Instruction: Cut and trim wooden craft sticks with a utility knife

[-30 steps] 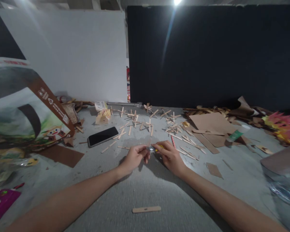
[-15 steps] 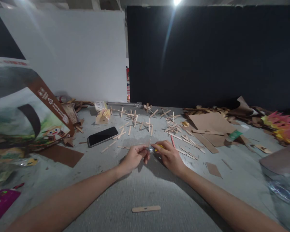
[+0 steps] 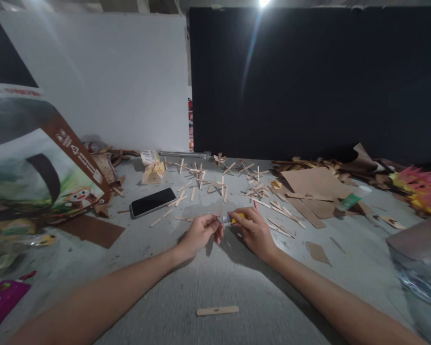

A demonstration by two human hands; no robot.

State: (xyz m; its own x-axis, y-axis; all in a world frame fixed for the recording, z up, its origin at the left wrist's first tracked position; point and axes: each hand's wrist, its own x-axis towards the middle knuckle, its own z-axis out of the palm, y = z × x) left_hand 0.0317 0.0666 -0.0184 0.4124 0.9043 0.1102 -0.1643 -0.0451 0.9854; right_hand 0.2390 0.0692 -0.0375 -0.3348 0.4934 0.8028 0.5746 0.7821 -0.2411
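At the middle of the table my left hand [image 3: 203, 231] is closed in a pinch on a thin wooden craft stick [image 3: 221, 210], whose tip rises above the fingers. Facing it, my right hand [image 3: 253, 231] is wrapped round a yellow utility knife [image 3: 238, 218]. The knife's short shiny end points left, close to the pinched stick; I cannot tell whether they touch. Nearer to me, a single craft stick [image 3: 217, 311] with a dark mark lies flat. Beyond the hands lie several crossed craft sticks [image 3: 229, 168], joined or stacked.
A phone [image 3: 153, 202] lies left of the hands. Cardboard sheets [image 3: 307, 184], a green-and-white tube [image 3: 352, 198] and loose sticks [image 3: 280, 227] are on the right. A large printed bag [image 3: 43, 158] stands at left, with a purple object [image 3: 7, 302] below it.
My right hand has shifted very slightly, showing more of the yellow knife. The shiny end sits a little lower and farther from the left fingertips. My left hand keeps its pinch.
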